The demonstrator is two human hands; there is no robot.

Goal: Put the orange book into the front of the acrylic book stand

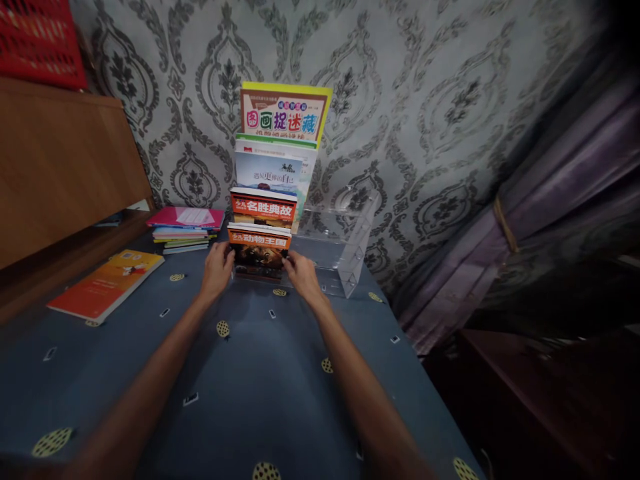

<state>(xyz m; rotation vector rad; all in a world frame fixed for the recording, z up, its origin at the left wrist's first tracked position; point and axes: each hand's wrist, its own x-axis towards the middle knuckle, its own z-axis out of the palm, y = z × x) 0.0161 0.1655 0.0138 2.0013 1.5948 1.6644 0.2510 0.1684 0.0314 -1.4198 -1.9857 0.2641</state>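
Note:
A clear tiered book rack [353, 257] stands against the wall at the back of the table. Books rise in steps on its left side. The lowest is a dark book with an orange title band [259, 255]. My left hand [219, 268] grips its left edge, and my right hand [301, 272] has hold of its right edge. Behind it stand a red-banded book [265, 208], a pale blue book [270, 172], a white book [307, 167] and a tall yellow-edged book [285, 110] at the top.
To the left, a stack of books [185, 223] has a pink one on top. An orange book [107, 283] lies flat closer to me. A wooden cabinet [65, 167] bears a red basket [40, 43]. A tied purple curtain [480, 247] hangs at the right.

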